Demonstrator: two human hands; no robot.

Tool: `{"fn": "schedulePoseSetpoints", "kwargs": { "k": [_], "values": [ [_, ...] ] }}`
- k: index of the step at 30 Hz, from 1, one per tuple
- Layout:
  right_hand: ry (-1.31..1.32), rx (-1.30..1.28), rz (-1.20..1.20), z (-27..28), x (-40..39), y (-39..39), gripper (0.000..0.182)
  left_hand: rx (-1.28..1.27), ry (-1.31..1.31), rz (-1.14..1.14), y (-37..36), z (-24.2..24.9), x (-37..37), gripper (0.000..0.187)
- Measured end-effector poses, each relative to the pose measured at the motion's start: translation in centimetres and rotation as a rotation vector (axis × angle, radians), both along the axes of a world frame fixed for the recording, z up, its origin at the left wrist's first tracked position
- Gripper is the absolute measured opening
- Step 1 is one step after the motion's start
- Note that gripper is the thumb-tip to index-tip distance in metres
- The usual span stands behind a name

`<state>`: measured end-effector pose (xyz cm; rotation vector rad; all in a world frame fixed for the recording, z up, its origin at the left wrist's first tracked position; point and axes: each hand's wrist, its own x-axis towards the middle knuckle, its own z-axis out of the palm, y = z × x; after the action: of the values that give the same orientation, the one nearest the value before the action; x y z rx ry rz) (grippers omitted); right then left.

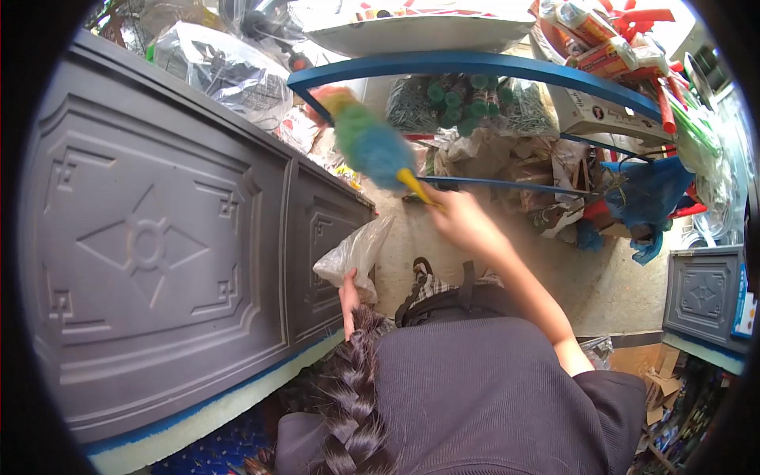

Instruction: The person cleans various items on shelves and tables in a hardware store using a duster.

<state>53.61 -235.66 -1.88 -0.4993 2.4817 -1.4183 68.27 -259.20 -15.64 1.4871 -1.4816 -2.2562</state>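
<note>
Watching remotely, I see the grey panelled counter (158, 309), cut off at left, then the blue-framed rack (475, 63). Near the rack's left end is a fluffy duster (368, 146), red, green and blue, motion-blurred; my right hand (459, 218) grips its yellow handle (412, 185). My left hand (349, 299), its fingers partly hidden, holds a cloudy plastic bag (356, 252), perhaps lightly filled, beside the counter.
</note>
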Motion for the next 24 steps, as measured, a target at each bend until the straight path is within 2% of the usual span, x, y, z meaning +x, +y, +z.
{"fn": "schedulePoseSetpoints", "kwargs": {
  "k": [1,2,3,4,6,9,11,13,15,17,19,21,23,24],
  "values": [
    [-0.163,0.118,0.009,2.2,0.7,2.7,0.040,0.040,0.046,0.061,0.2,0.5,-0.6,0.039],
    [-0.051,0.081,-0.039,0.8,1.7,5.6,0.044,0.081,0.084,0.126,0.4,0.7,-0.9,0.038],
    [-0.053,0.271,-0.085,1.4,2.8,8.2,0.044,0.122,0.116,0.197,0.7,1.2,-1.0,0.037],
    [-0.092,0.339,-0.164,1.6,4.1,10.5,0.042,0.128,0.123,0.153,1.1,2.8,-1.3,0.036],
    [-0.072,0.393,-0.216,-2.2,6.8,16.4,0.034,0.030,0.151,0.067,0.7,3.4,-1.6,0.041],
    [-0.445,0.593,-0.351,-6.1,11.7,23.5,0.027,-0.077,0.230,-0.005,1.3,6.3,-2.9,0.048],
    [-0.478,0.914,-0.477,-7.1,14.4,24.5,0.024,-0.110,0.348,-0.007,1.6,7.7,-3.9,0.051],
    [-0.468,1.079,-0.568,-12.4,17.3,25.7,0.021,-0.114,0.429,-0.046,1.8,8.6,-5.1,0.051],
    [-0.585,1.157,-0.661,-19.4,21.0,26.3,0.024,-0.124,0.494,-0.111,2.7,9.4,-7.0,0.050],
    [-0.616,0.997,-0.858,-26.3,26.3,26.9,0.029,-0.077,0.530,-0.190,3.2,8.6,-9.1,0.048],
    [-0.569,0.808,-0.724,-35.7,32.9,29.3,0.029,-0.093,0.577,-0.244,3.9,8.1,-11.6,0.044],
    [-0.975,0.293,-1.232,-35.4,35.4,27.1,0.029,-0.096,0.609,-0.310,4.6,8.4,-14.1,0.044],
    [-0.795,0.506,-1.243,-35.4,37.8,25.9,0.030,-0.091,0.643,-0.371,5.3,8.5,-16.5,0.046],
    [-0.826,0.501,-1.208,-35.5,39.0,26.0,0.030,-0.088,0.657,-0.398,5.6,8.2,-17.7,0.047]
  ]
}}
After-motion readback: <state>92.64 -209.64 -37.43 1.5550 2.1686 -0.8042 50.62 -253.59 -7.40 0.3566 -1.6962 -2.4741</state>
